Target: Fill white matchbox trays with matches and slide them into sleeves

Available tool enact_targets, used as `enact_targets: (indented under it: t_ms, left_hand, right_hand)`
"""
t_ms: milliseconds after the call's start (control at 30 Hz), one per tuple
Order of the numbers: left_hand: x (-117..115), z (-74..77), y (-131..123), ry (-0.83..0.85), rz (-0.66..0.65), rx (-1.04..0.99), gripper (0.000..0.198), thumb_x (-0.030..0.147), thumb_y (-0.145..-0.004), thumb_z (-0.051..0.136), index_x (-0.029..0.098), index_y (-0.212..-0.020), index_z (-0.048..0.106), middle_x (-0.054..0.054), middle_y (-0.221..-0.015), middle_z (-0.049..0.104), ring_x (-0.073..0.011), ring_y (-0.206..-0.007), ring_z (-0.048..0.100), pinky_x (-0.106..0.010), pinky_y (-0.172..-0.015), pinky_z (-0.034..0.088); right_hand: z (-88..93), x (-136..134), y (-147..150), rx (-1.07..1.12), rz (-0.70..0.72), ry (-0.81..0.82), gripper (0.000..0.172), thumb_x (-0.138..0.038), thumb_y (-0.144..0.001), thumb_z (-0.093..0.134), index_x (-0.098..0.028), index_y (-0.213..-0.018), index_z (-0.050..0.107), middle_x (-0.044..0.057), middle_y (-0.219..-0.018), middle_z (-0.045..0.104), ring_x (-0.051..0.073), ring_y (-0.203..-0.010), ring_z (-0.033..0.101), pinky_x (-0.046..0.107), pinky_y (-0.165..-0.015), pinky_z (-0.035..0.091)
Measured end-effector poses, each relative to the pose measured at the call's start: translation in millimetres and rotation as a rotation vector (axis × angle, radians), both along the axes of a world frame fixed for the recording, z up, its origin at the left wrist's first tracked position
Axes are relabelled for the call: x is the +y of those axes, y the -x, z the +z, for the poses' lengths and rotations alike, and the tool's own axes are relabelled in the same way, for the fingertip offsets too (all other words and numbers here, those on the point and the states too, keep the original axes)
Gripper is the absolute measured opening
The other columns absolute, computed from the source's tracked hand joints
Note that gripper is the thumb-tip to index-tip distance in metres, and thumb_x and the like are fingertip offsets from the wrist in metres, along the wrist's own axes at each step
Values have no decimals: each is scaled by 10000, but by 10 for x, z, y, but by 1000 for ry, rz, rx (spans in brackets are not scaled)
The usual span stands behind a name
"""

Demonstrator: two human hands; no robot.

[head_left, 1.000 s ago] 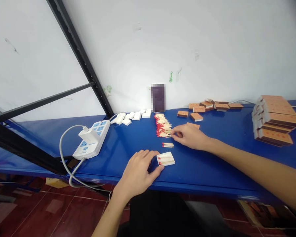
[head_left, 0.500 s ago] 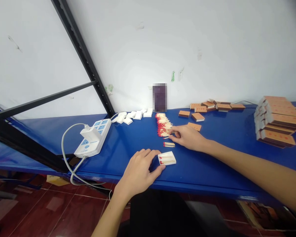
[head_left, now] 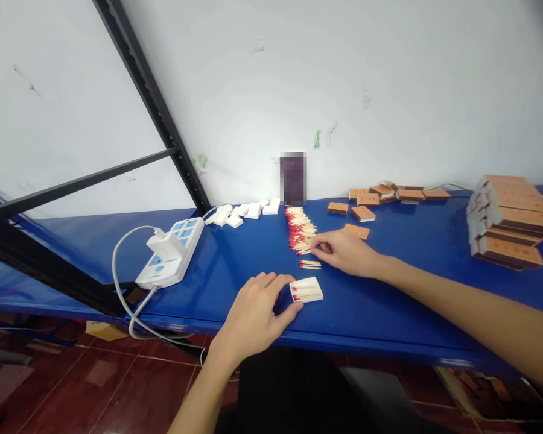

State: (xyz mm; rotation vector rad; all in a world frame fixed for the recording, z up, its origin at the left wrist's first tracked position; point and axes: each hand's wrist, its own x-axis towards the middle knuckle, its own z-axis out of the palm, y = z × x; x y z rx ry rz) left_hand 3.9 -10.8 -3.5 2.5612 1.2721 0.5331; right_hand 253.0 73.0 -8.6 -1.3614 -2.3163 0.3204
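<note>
Near on the blue counter (head_left: pixel 366 319), left hand (head_left: pixel 260 308) is gripping a white rectangular tray (head_left: pixel 314 284), just a few red-tipped wooden matches (head_left: pixel 306 296) inside; right hand (head_left: pixel 341 250) is pinching beside the big loose pile (head_left: pixel 300 232) beyond, catch unclear.

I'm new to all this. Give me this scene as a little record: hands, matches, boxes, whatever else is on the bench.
Left hand: thumb and fingers on the tray
Tray: white, a few matches inside
Right hand: fingertips at the pile; grip unclear
Pile: many red-headed matches
Row: a few matches between pile and tray
Boxes: brown, some scattered, others stacked far right
Power strip: white, on the left
</note>
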Motion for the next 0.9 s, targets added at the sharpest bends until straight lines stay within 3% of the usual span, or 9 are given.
enact_targets:
  t_ms: [233, 467, 733, 900]
  left_hand:
    - [2, 9, -9, -5, 1, 7, 287, 402, -986, 581, 248, -1230, 577, -31, -976, 639, -247, -933, 582, -354, -788, 417]
    - [-8, 9, -6, -10, -7, 5, 278, 401, -991, 572, 247, -1223, 574, -35, -999, 645, -248, -936, 580, -360, -797, 420]
    - [-16, -2, -2, -26, -10, 1, 269, 391, -988, 581, 246, -1215, 570, -32, -1007, 643, -244, -940, 582, -354, -801, 421]
    - [-13, -5, -7, -15, -5, 6, 262, 387, -988, 582, 250, -1211, 564, -29, -1002, 641, -246, -943, 576, -357, -797, 413]
  right_hand:
    - [72, -72, 13, -1, 38, 55, 123, -260, -861, 566, -201, -772, 628, -30, -594, 567, 125, -545, 490, 259, -554, 310]
    - [26, -6, -33, 177, 19, 94, 212, -346, -873, 548, -190, -840, 688, -33, -588, 533, 125, -536, 460, 256, -543, 330]
    - [-53, 32, -10, 117, 39, 48, 234, -346, -895, 546, -206, -934, 730, -35, -579, 526, 128, -534, 447, 258, -549, 305]
    - [-35, 36, 1, 79, 28, 50, 230, -358, -901, 542, -206, -885, 715, -29, -601, 545, 129, -551, 458, 258, -554, 297]
